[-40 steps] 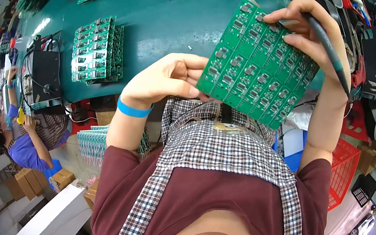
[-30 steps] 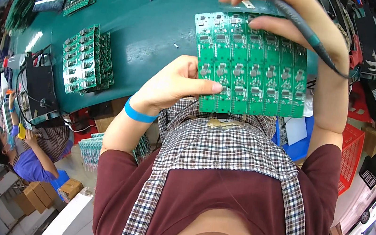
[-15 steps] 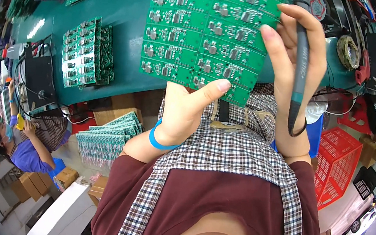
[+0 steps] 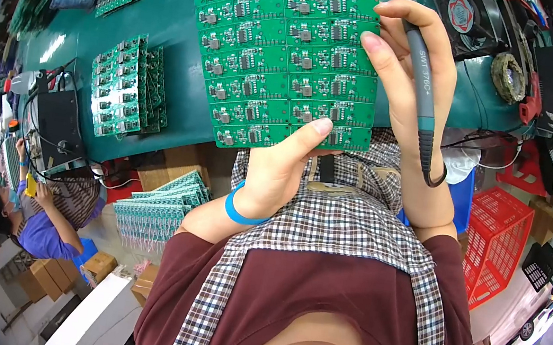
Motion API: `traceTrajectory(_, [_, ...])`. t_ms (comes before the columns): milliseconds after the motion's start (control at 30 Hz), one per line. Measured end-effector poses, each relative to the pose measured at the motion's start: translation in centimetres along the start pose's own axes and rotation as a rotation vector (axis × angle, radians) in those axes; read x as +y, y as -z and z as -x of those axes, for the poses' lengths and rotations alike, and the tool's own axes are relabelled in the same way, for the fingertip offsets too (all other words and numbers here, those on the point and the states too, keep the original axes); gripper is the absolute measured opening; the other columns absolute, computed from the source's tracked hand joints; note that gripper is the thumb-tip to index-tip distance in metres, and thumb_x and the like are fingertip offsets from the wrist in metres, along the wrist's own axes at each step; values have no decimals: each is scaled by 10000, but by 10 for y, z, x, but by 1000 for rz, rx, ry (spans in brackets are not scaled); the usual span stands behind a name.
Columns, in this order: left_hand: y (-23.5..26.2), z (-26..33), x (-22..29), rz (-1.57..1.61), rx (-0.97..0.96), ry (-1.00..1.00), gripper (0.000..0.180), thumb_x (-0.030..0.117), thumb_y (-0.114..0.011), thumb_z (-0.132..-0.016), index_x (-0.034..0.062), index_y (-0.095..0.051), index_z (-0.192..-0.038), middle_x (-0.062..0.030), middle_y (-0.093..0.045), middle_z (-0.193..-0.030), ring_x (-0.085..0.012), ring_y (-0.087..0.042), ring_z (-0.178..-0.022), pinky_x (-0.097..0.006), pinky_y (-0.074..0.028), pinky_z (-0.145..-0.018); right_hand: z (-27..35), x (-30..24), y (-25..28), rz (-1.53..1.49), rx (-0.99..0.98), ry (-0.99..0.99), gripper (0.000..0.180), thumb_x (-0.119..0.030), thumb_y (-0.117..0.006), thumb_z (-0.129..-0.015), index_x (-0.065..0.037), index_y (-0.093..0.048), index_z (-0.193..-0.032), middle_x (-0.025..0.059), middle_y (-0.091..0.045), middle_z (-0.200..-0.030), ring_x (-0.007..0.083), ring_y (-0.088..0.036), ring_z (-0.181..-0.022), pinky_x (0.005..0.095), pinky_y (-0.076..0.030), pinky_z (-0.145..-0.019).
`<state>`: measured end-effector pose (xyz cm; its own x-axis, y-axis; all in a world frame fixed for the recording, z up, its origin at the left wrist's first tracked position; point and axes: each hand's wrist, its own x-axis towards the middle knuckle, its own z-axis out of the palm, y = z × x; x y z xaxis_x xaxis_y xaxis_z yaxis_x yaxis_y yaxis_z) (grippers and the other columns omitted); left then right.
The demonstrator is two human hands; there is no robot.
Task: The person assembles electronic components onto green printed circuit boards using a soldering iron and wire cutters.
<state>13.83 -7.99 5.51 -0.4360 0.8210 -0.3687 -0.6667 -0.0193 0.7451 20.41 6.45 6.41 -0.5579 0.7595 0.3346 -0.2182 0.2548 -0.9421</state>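
**Circuit panel held above the bench**

The left hand (image 4: 284, 170) grips the near edge of a green circuit board panel (image 4: 289, 52); the right hand (image 4: 408, 71) steadies its right edge while holding a grey soldering iron (image 4: 422, 87). More boards (image 4: 124, 86) lie left on the green bench (image 4: 177, 27).

Bright, even overhead light fills the scene, with few hard shadows. The green table (image 4: 172, 12) carries pale glare patches left of the panel (image 4: 285, 55), and the stacked boards (image 4: 123, 93) there shine whitish. The panel itself is sharp, its small parts crisp, and it throws a soft shadow on the table just under its lower edge. The left hand (image 4: 281, 166) and right hand (image 4: 408, 71) are evenly lit and unblurred. Fisheye bending curves the table edge, and a black ring darkens the frame's rim, where detail smears.
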Motion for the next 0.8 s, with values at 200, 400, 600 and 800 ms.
traceTrajectory(200, [5, 0, 0, 76, 150, -198, 354, 75, -529, -813, 29, -444, -1154, -103, -552, -1057, -219, -574, -924, -387, -501, -771, 6, -9, 15, 45, 87, 371, 536, -348, -529, -853, 37, -381, -1195, 158, -607, -919, 195, -608, -745, 270, -491, -675])
traceTrajectory(400, [14, -6, 7, 170, 297, -398, 389, -44, -614, -737, 49, -498, -1097, -56, -548, -1025, -156, -531, -919, -295, -426, -821, 59, -19, 39, 93, -24, 578, 580, -514, -386, -865, 22, -461, -1073, 186, -554, -786, 235, -554, -589, 306, -461, -503])
traceTrajectory(600, [12, -7, 5, 145, 283, -430, 374, -35, -615, -753, 42, -497, -1099, -53, -548, -1034, -148, -532, -917, -290, -424, -827, 79, -30, 46, 224, -169, 502, 292, -197, -604, -767, 43, -526, -914, 129, -576, -593, 242, -586, -512, 307, -480, -470])
traceTrajectory(800, [10, -7, 2, 121, 267, -455, 370, -43, -614, -752, 40, -501, -1095, -53, -550, -1036, -149, -538, -915, -284, -429, -820, 76, -32, 39, 291, -204, 388, 231, -139, -585, -750, 43, -555, -889, 124, -595, -621, 245, -603, -536, 306, -492, -484])
